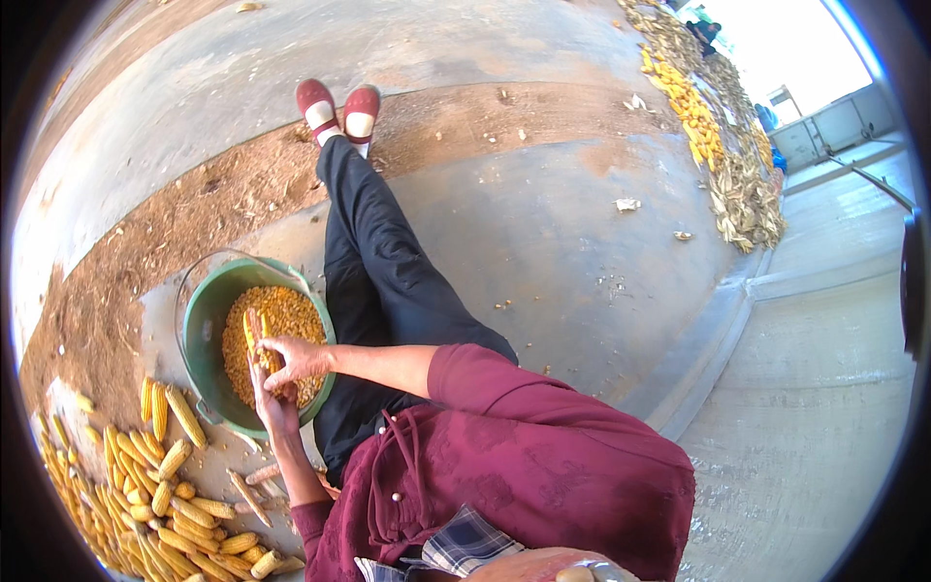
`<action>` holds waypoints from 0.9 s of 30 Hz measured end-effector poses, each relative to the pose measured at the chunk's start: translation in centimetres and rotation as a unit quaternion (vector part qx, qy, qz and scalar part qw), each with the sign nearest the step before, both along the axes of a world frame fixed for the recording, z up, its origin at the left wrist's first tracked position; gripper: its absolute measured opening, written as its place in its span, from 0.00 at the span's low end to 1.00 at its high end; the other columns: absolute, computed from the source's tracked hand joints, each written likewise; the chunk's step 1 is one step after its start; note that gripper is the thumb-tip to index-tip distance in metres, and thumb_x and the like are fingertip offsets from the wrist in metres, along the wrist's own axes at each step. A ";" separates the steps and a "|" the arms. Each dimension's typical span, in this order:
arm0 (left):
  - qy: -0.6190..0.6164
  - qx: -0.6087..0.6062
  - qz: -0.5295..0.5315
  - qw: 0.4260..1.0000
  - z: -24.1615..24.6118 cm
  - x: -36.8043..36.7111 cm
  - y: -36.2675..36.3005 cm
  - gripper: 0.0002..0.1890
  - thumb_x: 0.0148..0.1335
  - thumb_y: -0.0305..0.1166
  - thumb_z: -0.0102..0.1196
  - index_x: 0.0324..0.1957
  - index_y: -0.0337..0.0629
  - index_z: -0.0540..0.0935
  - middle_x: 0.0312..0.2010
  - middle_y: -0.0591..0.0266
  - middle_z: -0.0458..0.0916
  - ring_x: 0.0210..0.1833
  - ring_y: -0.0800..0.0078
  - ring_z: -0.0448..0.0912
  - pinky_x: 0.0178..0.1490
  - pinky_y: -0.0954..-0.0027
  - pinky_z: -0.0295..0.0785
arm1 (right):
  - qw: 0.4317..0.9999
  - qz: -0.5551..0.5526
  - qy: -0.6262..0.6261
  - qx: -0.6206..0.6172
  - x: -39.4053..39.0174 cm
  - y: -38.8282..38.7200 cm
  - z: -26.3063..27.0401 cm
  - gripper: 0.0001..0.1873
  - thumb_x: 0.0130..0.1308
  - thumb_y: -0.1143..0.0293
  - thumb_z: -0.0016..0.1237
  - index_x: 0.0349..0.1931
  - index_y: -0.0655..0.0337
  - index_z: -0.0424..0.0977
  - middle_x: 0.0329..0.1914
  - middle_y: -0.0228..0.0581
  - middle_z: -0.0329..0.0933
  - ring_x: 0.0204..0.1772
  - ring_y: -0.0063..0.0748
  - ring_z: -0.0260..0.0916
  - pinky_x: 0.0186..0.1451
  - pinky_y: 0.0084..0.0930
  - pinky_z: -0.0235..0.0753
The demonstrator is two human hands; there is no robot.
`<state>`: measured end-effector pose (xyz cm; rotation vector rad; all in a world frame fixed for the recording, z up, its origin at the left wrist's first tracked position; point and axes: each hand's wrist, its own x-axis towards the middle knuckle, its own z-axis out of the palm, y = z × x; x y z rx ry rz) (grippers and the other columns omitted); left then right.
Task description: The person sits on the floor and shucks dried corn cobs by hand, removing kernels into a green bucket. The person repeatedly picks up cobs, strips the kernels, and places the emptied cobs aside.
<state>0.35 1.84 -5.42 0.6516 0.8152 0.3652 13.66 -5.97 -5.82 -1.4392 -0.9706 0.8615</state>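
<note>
Over a green plastic bucket (198, 320), both hands meet on a partly shelled corn cob (252, 329). My left hand (275, 409) grips it from below, with the cob's far end standing out past the fingers. My right hand (297, 361) lies across the same cob from the right, thumb and fingers closed around it. Bare cob shows between rows of yellow kernels. Loose corn kernels (280, 305) cover the bucket's bottom beneath the hands. My fingers hide part of the cob.
Husked corn ears (174, 502) are heaped at lower left, beside stripped cobs (249, 498). The bucket's wire handle (182, 280) rests at its rim. My outstretched legs (378, 247) lie right of the bucket. Dry husks (742, 204) and more ears (684, 109) line the wall side.
</note>
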 end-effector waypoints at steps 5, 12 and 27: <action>-0.162 -0.062 -0.047 0.984 0.2 -1.5 0.5 0.19 0.65 0.37 0.45 0.55 0.40 0.73 0.45 0.59 0.78 0.39 0.66 0.75 0.43 0.67 0.72 | 0.998 0.029 0.041 -0.032 0.6 -0.3 1.6 0.42 0.51 0.55 0.66 0.61 0.72 0.64 0.56 0.60 0.73 0.59 0.47 0.71 0.61 0.33 0.69; -0.145 -0.023 -0.038 0.988 1.9 -0.7 -0.7 0.28 0.64 0.30 0.47 0.68 0.48 0.64 0.50 0.59 0.76 0.42 0.70 0.73 0.47 0.69 0.71 | 1.000 0.017 0.020 -0.012 0.2 0.1 0.8 0.29 0.64 0.55 0.52 0.58 0.66 0.66 0.49 0.58 0.74 0.51 0.47 0.74 0.53 0.36 0.72; -0.027 -0.011 -0.017 0.999 -1.3 -0.6 0.6 0.24 0.73 0.42 0.44 0.65 0.43 0.66 0.47 0.57 0.77 0.41 0.70 0.77 0.46 0.71 0.75 | 0.998 -0.021 0.049 -0.037 -1.1 1.4 -2.8 0.48 0.44 0.49 0.69 0.60 0.70 0.64 0.49 0.57 0.77 0.52 0.46 0.77 0.55 0.35 0.75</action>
